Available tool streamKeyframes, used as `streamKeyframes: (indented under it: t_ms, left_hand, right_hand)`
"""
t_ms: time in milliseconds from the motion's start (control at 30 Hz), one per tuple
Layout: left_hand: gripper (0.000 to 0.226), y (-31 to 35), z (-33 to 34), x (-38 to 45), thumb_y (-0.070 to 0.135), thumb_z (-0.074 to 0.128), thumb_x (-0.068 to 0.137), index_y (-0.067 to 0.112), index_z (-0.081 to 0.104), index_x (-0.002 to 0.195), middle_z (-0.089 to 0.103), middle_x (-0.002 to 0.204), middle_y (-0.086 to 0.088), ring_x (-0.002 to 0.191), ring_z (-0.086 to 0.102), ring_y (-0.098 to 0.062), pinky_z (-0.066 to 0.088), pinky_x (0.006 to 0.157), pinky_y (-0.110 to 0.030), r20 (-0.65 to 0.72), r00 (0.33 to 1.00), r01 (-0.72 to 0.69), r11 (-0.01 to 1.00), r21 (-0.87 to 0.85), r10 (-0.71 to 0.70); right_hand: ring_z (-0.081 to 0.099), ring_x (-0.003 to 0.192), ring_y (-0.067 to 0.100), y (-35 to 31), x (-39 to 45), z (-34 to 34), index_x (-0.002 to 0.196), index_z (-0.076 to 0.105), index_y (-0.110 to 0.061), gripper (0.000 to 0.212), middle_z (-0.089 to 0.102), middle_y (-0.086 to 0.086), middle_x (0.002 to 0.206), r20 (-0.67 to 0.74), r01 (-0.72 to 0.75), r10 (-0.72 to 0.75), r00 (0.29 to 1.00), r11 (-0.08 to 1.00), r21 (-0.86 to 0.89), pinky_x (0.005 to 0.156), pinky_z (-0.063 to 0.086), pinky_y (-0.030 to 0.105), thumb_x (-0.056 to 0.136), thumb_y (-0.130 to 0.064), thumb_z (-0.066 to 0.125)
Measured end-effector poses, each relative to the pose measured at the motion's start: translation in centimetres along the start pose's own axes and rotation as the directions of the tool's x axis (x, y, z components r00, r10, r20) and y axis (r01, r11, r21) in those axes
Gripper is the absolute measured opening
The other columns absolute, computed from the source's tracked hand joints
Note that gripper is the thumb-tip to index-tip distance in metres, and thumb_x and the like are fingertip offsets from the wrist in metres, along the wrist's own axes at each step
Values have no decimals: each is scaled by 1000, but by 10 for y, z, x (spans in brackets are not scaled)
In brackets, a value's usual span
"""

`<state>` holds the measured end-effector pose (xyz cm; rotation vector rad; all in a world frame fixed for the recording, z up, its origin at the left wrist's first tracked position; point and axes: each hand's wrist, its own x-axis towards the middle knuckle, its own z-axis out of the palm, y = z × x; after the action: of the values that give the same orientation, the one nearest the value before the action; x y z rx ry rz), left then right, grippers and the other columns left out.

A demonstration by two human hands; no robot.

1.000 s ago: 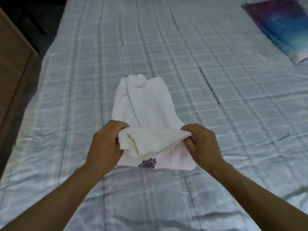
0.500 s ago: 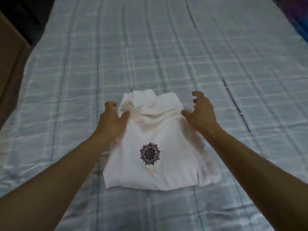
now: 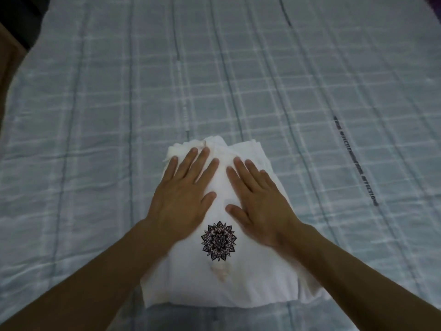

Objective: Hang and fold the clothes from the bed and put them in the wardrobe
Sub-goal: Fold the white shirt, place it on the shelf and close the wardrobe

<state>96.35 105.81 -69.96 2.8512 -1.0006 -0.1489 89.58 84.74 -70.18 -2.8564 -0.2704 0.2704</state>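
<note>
White folded shirt (image 3: 238, 283) (mandala print) under both flat hands, left hand (image 3: 183, 201), right hand (image 3: 260, 206), fingers straight, on checked bedspread (image 3: 95, 139).

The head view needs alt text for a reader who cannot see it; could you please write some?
Both hands, left hand and right hand, press flat, fingers straight, on a folded white T-shirt with a black mandala print. The shirt lies on a bed's pale blue plaid bedspread.
</note>
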Motion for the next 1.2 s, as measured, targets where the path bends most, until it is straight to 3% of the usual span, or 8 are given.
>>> streamKeyframes:
  t_ms: [167, 300, 500, 900, 1067, 1200]
  left_hand:
    - [65, 3, -1, -1, 48, 28, 101, 21, 16, 158, 4, 167, -5, 154, 0, -23, 12, 121, -54, 24, 1000, 10, 1000, 10, -10]
    - [67, 26, -4, -30, 52, 24, 101, 18, 16, 157, 3, 167, -6, 153, -6, -24, 12, 121, -56, 57, 998, 35, 999, 26, -36]
    - [69, 13, 16, -37, 57, 28, 101, 23, 12, 159, 0, 167, -2, 153, -5, -23, 11, 121, -57, 88, 996, -25, 999, -35, 28]
    - [68, 27, 5, -67, 57, 23, 101, 23, 14, 159, 1, 167, -3, 153, -7, -23, 9, 121, -57, 132, 991, -1, 1000, -31, 5]
    - [71, 30, 12, -98, 62, 20, 100, 25, 11, 159, 1, 167, -2, 154, -4, -23, 12, 121, -57, 151, 988, -29, 997, -68, 40]
    - [73, 33, 11, -96, 62, 23, 99, 23, 9, 159, 0, 167, -4, 154, -3, -25, 11, 120, -58, 170, 985, -31, 999, -35, 37]
  right_hand:
    - [-13, 152, 22, -8, -7, -11, 159, 4, -18, 73, -10, 3, 166, 35, -28, 28, 999, 1000, -8, 123, 9, 48, 100, -58, 22]
    - [-19, 150, 22, -34, -51, -18, 158, -3, -23, 71, -15, 4, 165, 95, -115, 117, 989, 993, -29, 124, -1, 45, 99, -61, 3]
    - [-11, 152, 24, -23, -59, 5, 158, 0, -28, 70, -7, 3, 166, 74, -118, 123, 990, 990, -75, 123, 11, 52, 101, -61, 23]
    - [-11, 152, 23, -32, -84, -1, 158, 6, -26, 66, -4, 4, 166, 81, -109, 113, 990, 992, -58, 124, 8, 49, 102, -59, 15]
    - [1, 153, 24, -30, -118, 11, 158, 16, -23, 65, 7, 5, 166, 24, -70, 72, 997, 995, -77, 120, 22, 52, 102, -53, 31]
    - [1, 153, 25, -23, -115, 10, 157, 19, -19, 71, 8, 7, 166, 28, -15, 17, 999, 997, -77, 120, 20, 52, 100, -60, 33]
